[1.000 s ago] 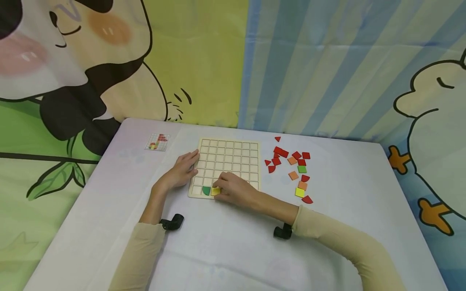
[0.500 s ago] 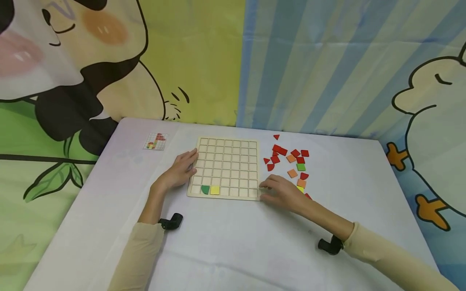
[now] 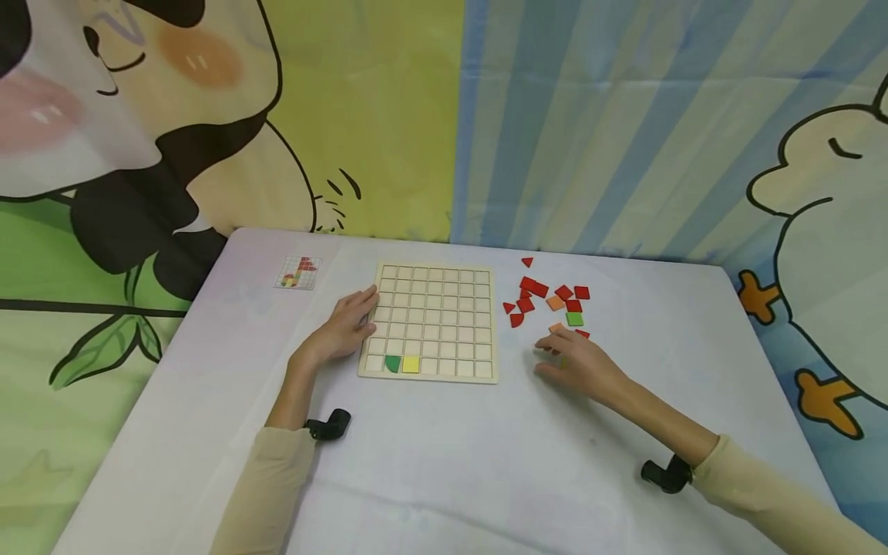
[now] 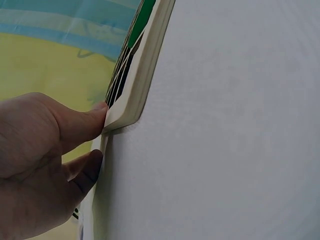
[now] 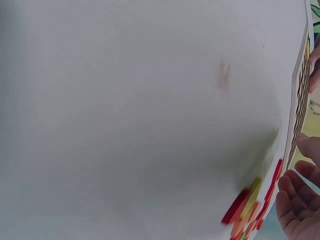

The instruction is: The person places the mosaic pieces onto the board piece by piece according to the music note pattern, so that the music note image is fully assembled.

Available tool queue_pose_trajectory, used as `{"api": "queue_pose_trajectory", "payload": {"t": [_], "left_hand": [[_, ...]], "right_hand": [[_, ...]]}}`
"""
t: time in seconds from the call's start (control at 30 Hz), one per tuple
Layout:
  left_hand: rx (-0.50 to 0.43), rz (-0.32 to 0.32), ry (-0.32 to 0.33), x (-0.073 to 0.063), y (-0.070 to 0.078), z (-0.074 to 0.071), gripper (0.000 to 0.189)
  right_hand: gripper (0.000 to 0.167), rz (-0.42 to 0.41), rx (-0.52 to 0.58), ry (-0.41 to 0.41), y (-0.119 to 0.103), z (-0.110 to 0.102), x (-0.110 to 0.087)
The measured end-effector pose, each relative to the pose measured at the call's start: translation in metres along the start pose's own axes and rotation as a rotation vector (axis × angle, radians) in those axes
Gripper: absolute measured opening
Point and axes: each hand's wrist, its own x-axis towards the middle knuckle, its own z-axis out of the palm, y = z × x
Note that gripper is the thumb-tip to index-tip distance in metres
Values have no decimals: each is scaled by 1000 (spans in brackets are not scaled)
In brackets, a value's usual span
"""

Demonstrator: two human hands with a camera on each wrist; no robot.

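A pale wooden grid board (image 3: 435,324) lies mid-table, with a green quarter-round tile (image 3: 393,364) and a yellow square tile (image 3: 411,364) side by side in its front row. My left hand (image 3: 340,327) rests its fingers against the board's left edge; in the left wrist view the thumb (image 4: 92,120) touches the edge near a corner. To the right of the board, my right hand (image 3: 583,366) hovers over the front of the loose tiles, thumb and fingers apart and nothing between them. It hides some tiles beneath, which show in the right wrist view, a red tile (image 5: 236,206) among them.
Several red tiles (image 3: 534,287) lie scattered right of the board, with orange tiles (image 3: 556,304) and a green square tile (image 3: 574,318) among them. A small pattern card (image 3: 298,273) lies at the back left. A printed curtain (image 3: 388,123) hangs behind the table.
My right hand has let go of the yellow square tile in the board's front row and moved right to the loose tiles. The left hand has stayed at the board's edge.
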Motion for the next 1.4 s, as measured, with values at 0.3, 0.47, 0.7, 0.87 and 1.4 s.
{"api": "queue_pose_trajectory", "payload": {"t": [0.3,0.47,0.7,0.87,1.4], "left_hand": [[26,5,7,-2,1,2,63],[38,6,16,-2,-2,6,63],[27,-2,20,-5,-4,6,63],[26,11,28,-4,-2,6,63],[17,-28,46,-4,-3,11,62]], "right_hand": [[35,140,10,-15,32,-13,0],[38,174,13,6,39,-14,4],[35,108,0,40,40,-10,13],[35,114,-16,21,39,-9,18],[31,91,-38,25,40,-7,19]]}}
